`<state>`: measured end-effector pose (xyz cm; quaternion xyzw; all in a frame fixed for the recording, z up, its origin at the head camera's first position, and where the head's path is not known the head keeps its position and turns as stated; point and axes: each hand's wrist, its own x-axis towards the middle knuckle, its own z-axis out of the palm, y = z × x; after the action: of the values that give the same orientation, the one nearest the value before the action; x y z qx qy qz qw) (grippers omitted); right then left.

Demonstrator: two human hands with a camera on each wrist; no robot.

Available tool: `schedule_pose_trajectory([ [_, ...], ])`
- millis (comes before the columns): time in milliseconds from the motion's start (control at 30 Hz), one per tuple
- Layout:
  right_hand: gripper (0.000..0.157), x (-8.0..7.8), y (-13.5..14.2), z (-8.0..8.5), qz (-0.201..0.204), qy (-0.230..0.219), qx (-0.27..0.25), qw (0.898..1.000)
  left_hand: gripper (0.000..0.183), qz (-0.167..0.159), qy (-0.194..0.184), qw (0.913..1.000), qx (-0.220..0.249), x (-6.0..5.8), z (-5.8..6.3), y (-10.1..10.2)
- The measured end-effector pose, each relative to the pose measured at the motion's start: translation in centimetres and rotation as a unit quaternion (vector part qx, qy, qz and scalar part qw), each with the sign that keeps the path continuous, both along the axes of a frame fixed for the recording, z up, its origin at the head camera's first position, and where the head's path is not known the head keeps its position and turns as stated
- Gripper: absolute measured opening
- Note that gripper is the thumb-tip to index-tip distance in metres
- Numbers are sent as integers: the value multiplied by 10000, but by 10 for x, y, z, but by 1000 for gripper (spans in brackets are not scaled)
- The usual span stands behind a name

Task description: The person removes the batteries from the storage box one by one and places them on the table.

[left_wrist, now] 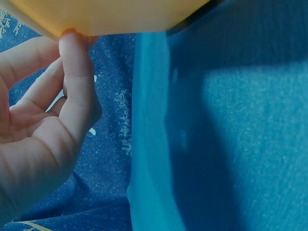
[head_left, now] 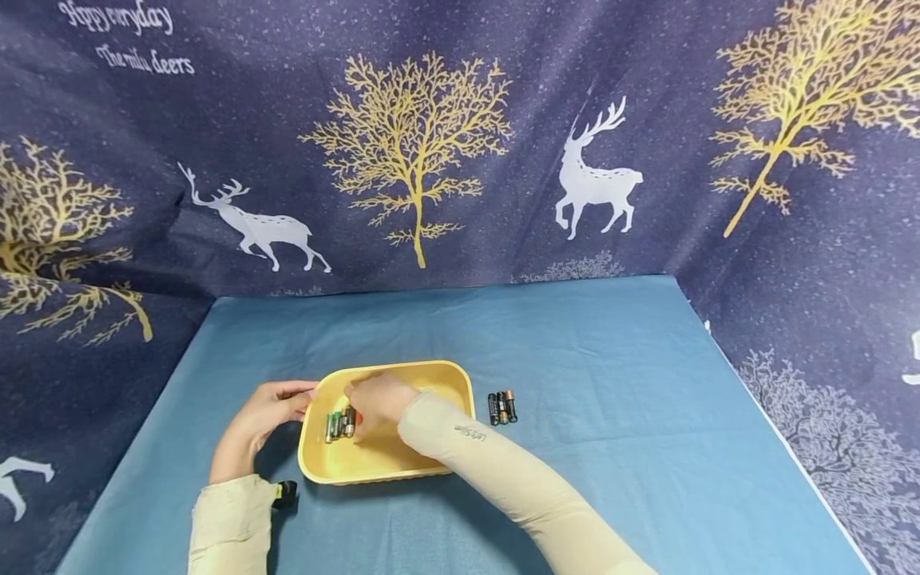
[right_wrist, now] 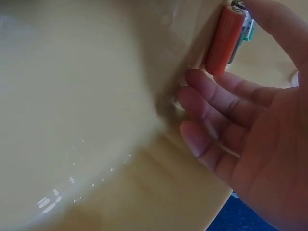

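Note:
A yellow plastic basin stands on the blue cloth. My left hand pinches its left rim between thumb and fingers, as the left wrist view also shows. Inside the basin, my right hand reaches toward the left end. Its thumb and index finger hold an orange-red battery by the two ends, while the other fingers hang loosely bent. That battery stands beside a row of several batteries, green and dark ones, lying side by side on the basin floor. The right hand partly hides the basin's middle.
Several black-and-copper batteries lie in a row on the blue cloth, just right of the basin. A dark curtain with deer and trees hangs behind and at both sides. A small black device sits at the left wrist.

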<state>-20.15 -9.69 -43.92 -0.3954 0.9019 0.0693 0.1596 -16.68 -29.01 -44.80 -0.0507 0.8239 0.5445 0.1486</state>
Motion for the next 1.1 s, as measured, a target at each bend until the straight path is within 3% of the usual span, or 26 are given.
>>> schedule_pose_trajectory([
  [300,65,2,-5,-4,-75,158,428,9989,43,-1,19,10000,11,0,0,1],
  [567,49,2,-4,-4,17,545,340,9979,43,41,-9,9999,-97,-2,2,2],
  [967,27,2,0,-2,226,556,319,9977,42,99,-65,9996,-243,0,5,4],
  [1100,27,4,0,0,205,456,391,9980,41,91,-53,9997,-209,0,3,3],
])
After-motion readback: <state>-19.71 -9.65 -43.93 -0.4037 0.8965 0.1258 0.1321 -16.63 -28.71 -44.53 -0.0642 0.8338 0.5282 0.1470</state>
